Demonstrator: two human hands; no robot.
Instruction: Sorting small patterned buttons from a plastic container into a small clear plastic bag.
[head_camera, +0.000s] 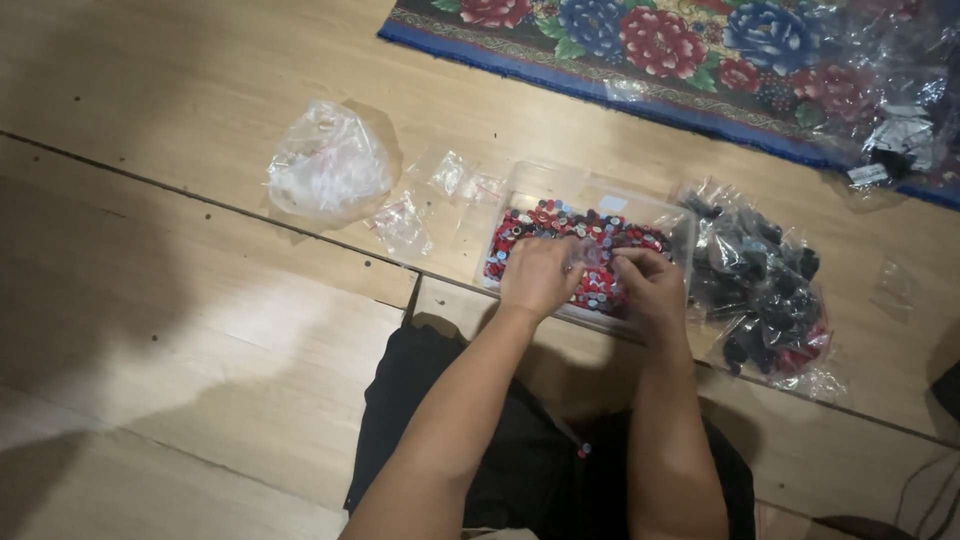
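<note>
A clear plastic box (535, 185) lies on the wooden floor, filled with several small red, blue and dark round pieces (560, 222). Both hands hover over its near side. My left hand (538, 275) and my right hand (650, 285) meet above the pieces and pinch a small clear plastic bag (590, 255) between their fingertips. What is inside the small bag is too blurred to tell.
A crumpled clear bag (328, 165) and small flat packets (420, 215) lie left of the box. A bag of dark parts (765, 280) sits to its right. A flowered rug (660, 50) covers the far floor. A small red piece (583, 450) rests on my dark trousers.
</note>
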